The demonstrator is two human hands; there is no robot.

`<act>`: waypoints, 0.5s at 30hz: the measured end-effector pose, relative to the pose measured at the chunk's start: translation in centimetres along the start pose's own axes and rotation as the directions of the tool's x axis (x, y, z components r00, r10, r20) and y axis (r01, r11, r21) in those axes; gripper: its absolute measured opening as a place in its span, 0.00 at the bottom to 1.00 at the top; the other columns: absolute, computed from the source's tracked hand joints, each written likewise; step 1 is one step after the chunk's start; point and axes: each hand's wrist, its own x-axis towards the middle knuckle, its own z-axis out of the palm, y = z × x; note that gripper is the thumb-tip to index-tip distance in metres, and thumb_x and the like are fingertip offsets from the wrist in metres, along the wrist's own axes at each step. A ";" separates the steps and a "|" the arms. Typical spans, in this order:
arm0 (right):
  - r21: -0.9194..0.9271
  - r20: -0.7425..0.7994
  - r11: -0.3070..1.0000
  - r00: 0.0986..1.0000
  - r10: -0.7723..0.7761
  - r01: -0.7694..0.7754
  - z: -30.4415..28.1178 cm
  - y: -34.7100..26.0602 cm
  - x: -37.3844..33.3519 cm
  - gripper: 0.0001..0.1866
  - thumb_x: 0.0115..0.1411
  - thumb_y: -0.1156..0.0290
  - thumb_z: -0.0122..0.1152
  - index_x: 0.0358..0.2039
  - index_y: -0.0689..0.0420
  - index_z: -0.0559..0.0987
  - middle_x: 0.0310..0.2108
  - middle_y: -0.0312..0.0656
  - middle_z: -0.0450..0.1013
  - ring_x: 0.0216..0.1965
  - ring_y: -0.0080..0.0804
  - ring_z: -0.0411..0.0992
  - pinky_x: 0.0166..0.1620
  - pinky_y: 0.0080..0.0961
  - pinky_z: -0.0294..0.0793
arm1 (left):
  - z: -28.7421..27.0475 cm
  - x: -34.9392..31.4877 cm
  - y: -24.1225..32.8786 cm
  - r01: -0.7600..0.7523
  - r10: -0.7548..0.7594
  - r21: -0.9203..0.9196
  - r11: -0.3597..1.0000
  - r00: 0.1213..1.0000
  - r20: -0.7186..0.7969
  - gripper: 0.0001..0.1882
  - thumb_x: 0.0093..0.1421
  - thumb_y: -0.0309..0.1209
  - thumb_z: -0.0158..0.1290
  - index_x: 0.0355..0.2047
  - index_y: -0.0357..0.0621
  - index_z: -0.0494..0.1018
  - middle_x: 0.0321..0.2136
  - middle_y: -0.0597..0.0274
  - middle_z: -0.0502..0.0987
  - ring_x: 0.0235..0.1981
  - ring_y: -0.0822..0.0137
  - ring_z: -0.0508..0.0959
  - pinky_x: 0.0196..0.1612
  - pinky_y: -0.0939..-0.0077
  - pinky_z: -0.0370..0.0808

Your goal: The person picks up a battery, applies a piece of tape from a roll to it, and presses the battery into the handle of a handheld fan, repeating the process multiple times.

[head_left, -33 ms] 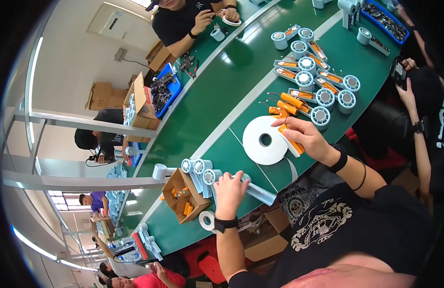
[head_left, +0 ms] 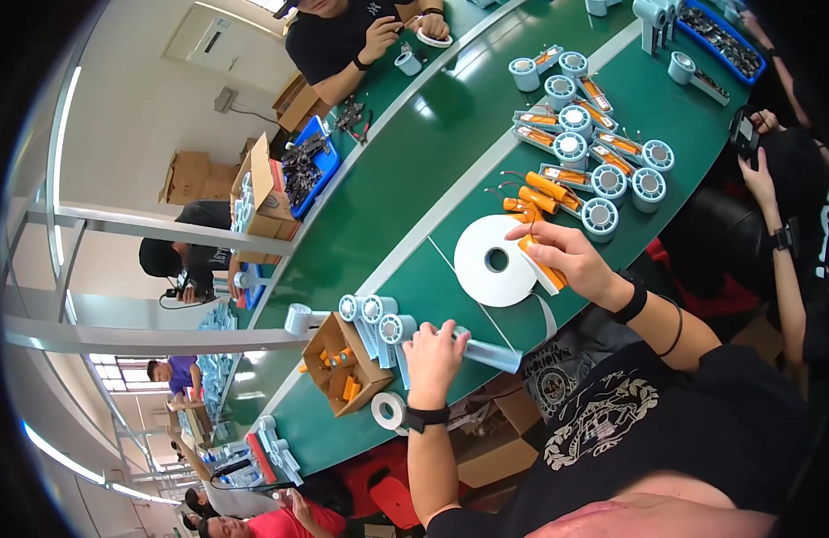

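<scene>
Far left of the big white tape roll (head_left: 473, 273), a carton (head_left: 368, 396) holds orange batteries (head_left: 352, 388). Nearer the roll, the left hand (head_left: 434, 360) curls its fingers over one end of a light blue fan (head_left: 493, 353). At the roll's right edge, the right hand (head_left: 573, 260) pinches an orange battery (head_left: 546, 265) between thumb and fingers. Above and right of the roll lie more fans (head_left: 609, 182).

A pale, plain wall (head_left: 177, 117) closes the far side, bearing a light rectangular panel (head_left: 203, 43) and a small grey box (head_left: 224, 99) with a dark cable. Across the room runs a long, glossy green worktable (head_left: 387, 215) edged by pale grey rails (head_left: 486, 170), with metal framing (head_left: 163, 339) crossing at left. Farther off are a barred, bright window (head_left: 127, 377) and glowing tube lights (head_left: 63, 456); a red chair (head_left: 394, 500) stands below the table's near edge.
</scene>
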 end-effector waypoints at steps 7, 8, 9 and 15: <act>0.089 0.030 0.991 0.994 0.103 -0.105 1.7 1.8 0.1 0.18 0.67 0.68 0.47 0.52 0.64 0.74 0.45 0.38 0.73 0.44 0.18 0.70 0.49 0.16 0.69 | 2.8 -2.9 -2.0 -0.229 0.158 -0.309 0.923 0.958 -0.239 0.25 0.53 0.34 0.62 0.50 0.42 0.72 0.49 0.51 0.71 0.51 0.49 0.70 0.48 0.59 0.72; 0.088 0.031 0.989 0.993 0.116 -0.118 1.8 1.8 0.1 0.18 0.67 0.68 0.47 0.53 0.63 0.74 0.44 0.37 0.73 0.44 0.18 0.70 0.48 0.16 0.69 | 2.9 -3.0 -1.6 -0.282 0.216 -0.244 0.928 0.940 -0.263 0.25 0.53 0.33 0.63 0.50 0.43 0.72 0.50 0.52 0.71 0.51 0.48 0.70 0.49 0.59 0.71; 0.086 0.033 0.987 0.991 0.130 -0.132 2.0 1.8 0.1 0.18 0.67 0.67 0.46 0.53 0.63 0.74 0.43 0.37 0.73 0.43 0.18 0.70 0.48 0.15 0.69 | 2.9 -3.1 -1.2 -0.331 0.274 -0.177 0.927 0.919 -0.283 0.25 0.52 0.31 0.63 0.50 0.43 0.72 0.51 0.53 0.70 0.51 0.48 0.71 0.51 0.60 0.71; 0.129 0.168 0.893 0.897 0.409 -0.431 3.5 1.5 0.1 0.19 0.68 0.66 0.45 0.55 0.60 0.74 0.40 0.37 0.72 0.40 0.17 0.69 0.44 0.14 0.69 | 3.8 -3.5 -1.8 -0.467 0.477 0.107 0.878 0.834 -0.277 0.21 0.52 0.27 0.61 0.48 0.44 0.72 0.55 0.59 0.69 0.54 0.46 0.68 0.54 0.60 0.70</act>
